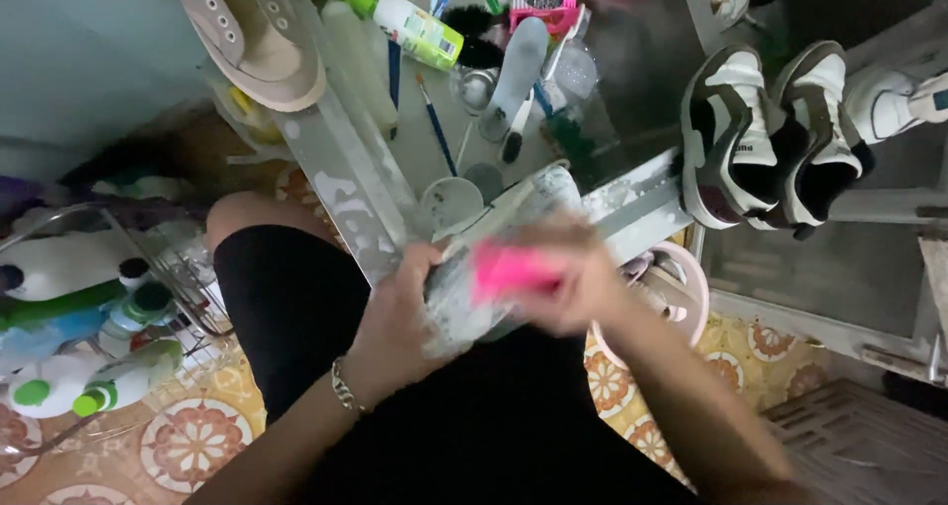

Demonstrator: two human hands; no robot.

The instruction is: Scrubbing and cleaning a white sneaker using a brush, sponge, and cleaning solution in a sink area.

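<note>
Cluttered metal tray [346, 184] edge beside left hand [395, 312] gripping soapy shoe [494, 258], right hand [578, 283] clasping pink brush [509, 268].

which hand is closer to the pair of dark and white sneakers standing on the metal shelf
Right. The right hand, gripping a pink brush, is just left of and below the pair of dark and white sneakers. The left hand holds the soapy shoe farther left.

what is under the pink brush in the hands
A soapy white shoe, gripped by the left hand. The right hand presses the blurred pink brush on it, covering the spot beneath.
</note>
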